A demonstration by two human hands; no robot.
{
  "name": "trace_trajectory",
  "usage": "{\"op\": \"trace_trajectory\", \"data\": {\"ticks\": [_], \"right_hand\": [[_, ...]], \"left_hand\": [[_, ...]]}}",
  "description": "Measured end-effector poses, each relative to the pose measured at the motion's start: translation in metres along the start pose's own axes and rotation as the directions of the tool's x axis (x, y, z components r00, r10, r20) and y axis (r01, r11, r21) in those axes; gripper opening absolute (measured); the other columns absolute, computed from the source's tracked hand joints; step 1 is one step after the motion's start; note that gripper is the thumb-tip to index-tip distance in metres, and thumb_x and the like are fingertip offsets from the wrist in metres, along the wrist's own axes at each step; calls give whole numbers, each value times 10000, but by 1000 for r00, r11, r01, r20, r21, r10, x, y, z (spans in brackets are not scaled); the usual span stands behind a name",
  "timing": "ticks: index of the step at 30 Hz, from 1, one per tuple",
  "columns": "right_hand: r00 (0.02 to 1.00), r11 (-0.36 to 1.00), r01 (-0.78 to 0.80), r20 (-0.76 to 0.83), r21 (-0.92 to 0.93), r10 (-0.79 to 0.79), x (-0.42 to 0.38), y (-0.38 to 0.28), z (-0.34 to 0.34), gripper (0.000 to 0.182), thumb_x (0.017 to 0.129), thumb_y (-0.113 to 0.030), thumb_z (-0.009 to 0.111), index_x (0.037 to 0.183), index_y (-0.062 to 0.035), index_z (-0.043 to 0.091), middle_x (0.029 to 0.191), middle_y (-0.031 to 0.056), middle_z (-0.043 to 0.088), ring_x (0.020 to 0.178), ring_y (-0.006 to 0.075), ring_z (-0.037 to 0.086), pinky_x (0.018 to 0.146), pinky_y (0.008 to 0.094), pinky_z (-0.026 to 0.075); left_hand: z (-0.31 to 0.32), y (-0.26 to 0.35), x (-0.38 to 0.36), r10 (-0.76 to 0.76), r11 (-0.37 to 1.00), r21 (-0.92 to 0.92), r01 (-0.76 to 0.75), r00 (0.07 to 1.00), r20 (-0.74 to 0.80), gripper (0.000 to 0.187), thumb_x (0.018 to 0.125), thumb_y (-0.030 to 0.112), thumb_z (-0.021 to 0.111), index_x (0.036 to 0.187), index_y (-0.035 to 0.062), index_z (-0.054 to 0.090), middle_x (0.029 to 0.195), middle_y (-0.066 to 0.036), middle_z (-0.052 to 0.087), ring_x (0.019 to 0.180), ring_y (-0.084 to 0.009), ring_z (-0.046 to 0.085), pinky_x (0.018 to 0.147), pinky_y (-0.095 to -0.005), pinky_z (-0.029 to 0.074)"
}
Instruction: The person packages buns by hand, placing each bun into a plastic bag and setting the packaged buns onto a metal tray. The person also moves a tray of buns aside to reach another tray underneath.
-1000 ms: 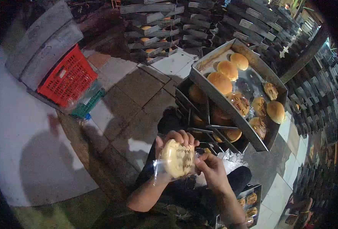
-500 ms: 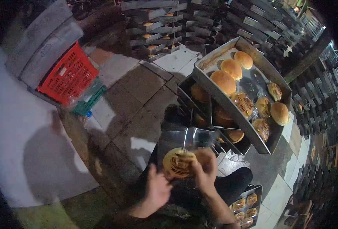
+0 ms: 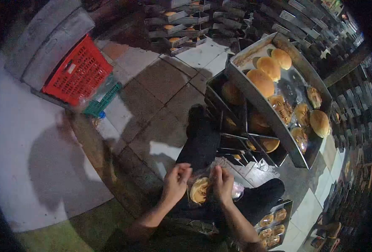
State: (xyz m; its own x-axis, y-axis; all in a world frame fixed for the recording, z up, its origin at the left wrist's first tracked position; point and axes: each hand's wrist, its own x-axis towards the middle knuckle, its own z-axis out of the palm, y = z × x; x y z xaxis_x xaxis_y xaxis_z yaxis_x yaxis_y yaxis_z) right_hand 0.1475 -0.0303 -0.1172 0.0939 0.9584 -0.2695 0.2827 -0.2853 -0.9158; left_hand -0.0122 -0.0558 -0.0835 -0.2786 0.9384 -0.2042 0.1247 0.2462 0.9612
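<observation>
A round golden bun (image 3: 199, 190) hangs low between my hands inside a clear plastic bag (image 3: 203, 171) with dark print. My left hand (image 3: 176, 181) is closed, thumb and fingers pinched at the bag's upper left. On the other side my right hand (image 3: 223, 185) pinches the bag's upper right corner. The thin film is blurred, so its edges are hard to make out. Beside the right wrist, a small pale pinkish plastic bundle (image 3: 237, 190) rests near my leg.
At right, a deep metal tray (image 3: 253, 98) holds bare and wrapped buns, resting on more stacked trays. A smaller tray (image 3: 290, 206) of wrapped buns sits lower right. A red crate (image 3: 79, 71) and a green basket (image 3: 104, 101) stand left. Tray stacks (image 3: 177, 29) line the back.
The bun has gone from lying flat, print side up, to hanging in the bag between my hands. My left hand has risen to the bag's top edge. The view has shifted slightly.
</observation>
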Motion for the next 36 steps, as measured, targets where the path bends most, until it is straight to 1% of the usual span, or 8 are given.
{"op": "trace_trajectory", "data": {"ticks": [16,18,23,25,28,30,32,36], "right_hand": [[997,995,-24,-66,92,30,-29,3,-21,281,902,-177,466,719,18,551,666,60,558,609,104,490,554,267,380],[927,906,359,-30,-224,-374,-29,-8,-24,248,892,-129,465,716,28,542,681,86,535,637,140,497,582,272,391],[916,905,396,-5,-154,-402,-38,-55,-34,136,835,-74,506,750,25,545,710,124,525,644,236,507,597,313,407],[756,739,643,14,-202,-654,-48,-94,-50,34,762,-6,552,790,-1,570,753,142,541,641,276,516,581,353,413],[571,565,798,-38,-210,-820,-33,-135,-48,158,842,-99,486,740,20,505,649,97,509,583,219,488,549,317,402],[623,553,712,25,-433,-782,-1,-126,-36,185,878,-125,453,758,14,471,614,82,465,547,194,451,511,303,374],[853,847,475,-111,-238,-509,19,-86,-22,197,903,-118,408,766,19,441,590,48,409,543,134,394,494,256,331],[986,966,164,52,-198,-157,-16,-13,-14,273,911,-155,408,702,13,454,610,19,438,575,95,407,503,243,332]], "left_hand": [[7,-7,-28,223,967,159,-202,966,-133,138,845,132,549,876,1,577,749,-91,530,665,-189,535,597,-291,430],[9,-9,-28,184,977,132,-166,973,-142,129,845,123,547,880,3,580,735,-90,539,654,-188,542,584,-288,430],[1,32,-20,204,965,180,-189,976,-74,103,813,95,585,868,9,589,719,-92,563,618,-203,557,551,-288,432],[-15,72,-24,601,791,109,-602,798,39,127,764,69,632,868,10,589,728,-92,561,615,-215,558,547,-293,433],[-23,110,10,668,717,157,-679,734,121,136,739,57,649,833,4,567,762,-80,547,692,-208,550,626,-296,429],[-24,107,25,655,705,261,-660,746,116,129,761,83,636,810,-1,552,764,-70,535,720,-194,536,654,-293,421],[-25,75,46,-51,962,-271,17,991,-121,175,817,152,584,791,-6,511,768,-39,497,741,-159,487,690,-282,396],[-17,-2,-12,-225,920,-368,137,952,-207,175,844,201,552,793,43,498,741,2,454,707,-103,435,659,-263,368]]}}
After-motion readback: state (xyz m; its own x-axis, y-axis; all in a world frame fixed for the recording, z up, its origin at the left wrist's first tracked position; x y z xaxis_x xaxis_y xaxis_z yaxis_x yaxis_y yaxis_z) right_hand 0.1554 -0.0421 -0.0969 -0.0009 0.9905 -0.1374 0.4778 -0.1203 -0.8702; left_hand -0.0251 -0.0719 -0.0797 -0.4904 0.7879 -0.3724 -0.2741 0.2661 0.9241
